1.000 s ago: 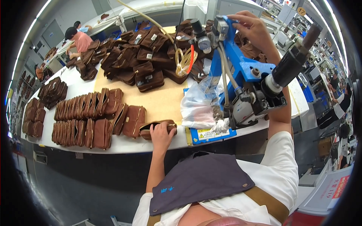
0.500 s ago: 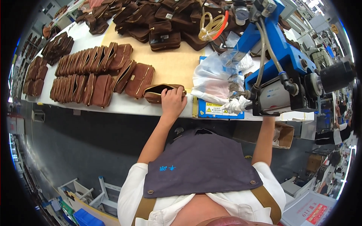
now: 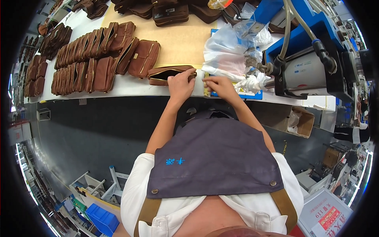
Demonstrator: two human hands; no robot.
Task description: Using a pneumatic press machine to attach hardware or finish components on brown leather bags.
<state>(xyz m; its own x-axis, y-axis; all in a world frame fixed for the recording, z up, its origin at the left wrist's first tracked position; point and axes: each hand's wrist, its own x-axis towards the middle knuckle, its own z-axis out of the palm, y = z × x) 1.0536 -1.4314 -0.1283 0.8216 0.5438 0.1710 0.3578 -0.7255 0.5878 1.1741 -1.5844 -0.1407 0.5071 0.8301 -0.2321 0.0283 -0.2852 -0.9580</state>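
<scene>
White short sleeves, grey apron, seemingly tan straps

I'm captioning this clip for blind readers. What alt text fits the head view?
Seen from above, a person's left hand rests on an open brown leather pouch at the white table edge, while the right hand touches the table beside it. Rows of matching pouches stand to the left; a blue machine sits to the right.

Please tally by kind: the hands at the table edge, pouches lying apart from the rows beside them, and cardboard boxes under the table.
Hands: 2 (left hand, right hand)
Pouch: 1
Cardboard box: 1
Total: 4
</scene>
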